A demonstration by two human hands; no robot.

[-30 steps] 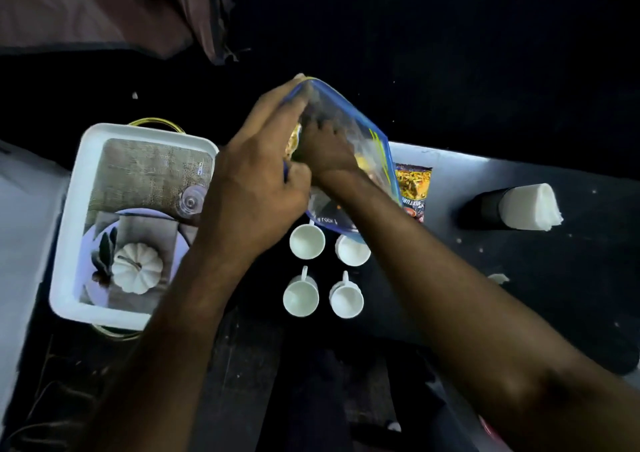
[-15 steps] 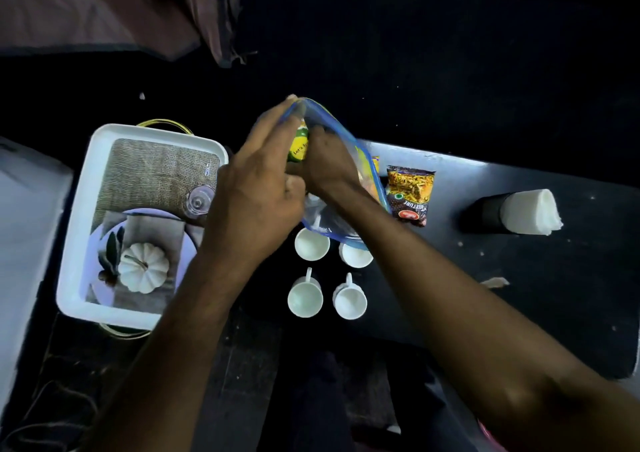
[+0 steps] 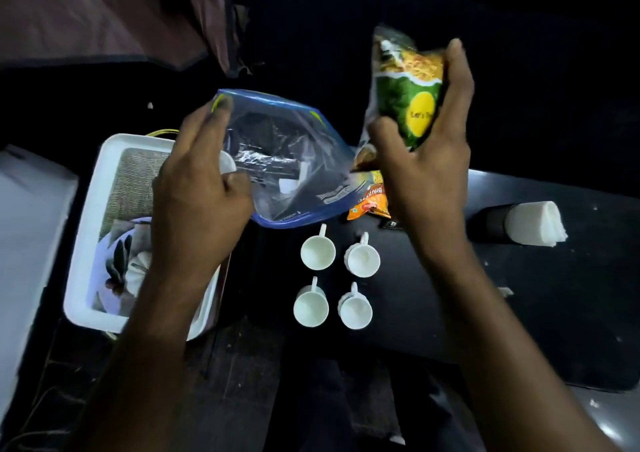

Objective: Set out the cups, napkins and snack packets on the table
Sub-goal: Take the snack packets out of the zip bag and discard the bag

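Note:
My right hand (image 3: 426,161) grips a green and yellow snack packet (image 3: 405,88), held up above the far edge of the dark table (image 3: 519,313). My left hand (image 3: 197,188) holds a clear zip bag with blue edges (image 3: 291,161) by its left side, above the table's left end. An orange snack packet (image 3: 370,202) lies on the table, partly under my right hand. Several white cups (image 3: 318,248) stand in two rows near the middle of the table. A stack of white napkins (image 3: 533,223) in a dark holder lies on its side at the right.
A white tray (image 3: 93,230) sits left of the table, holding a woven mat, a plate, a cloth and a small white pumpkin. A white surface lies at the far left. Small crumbs dot the table's right part.
My right hand has come out of the zip bag with the green packet and lifted it up and to the right. The bag, in my left hand, now hangs flatter.

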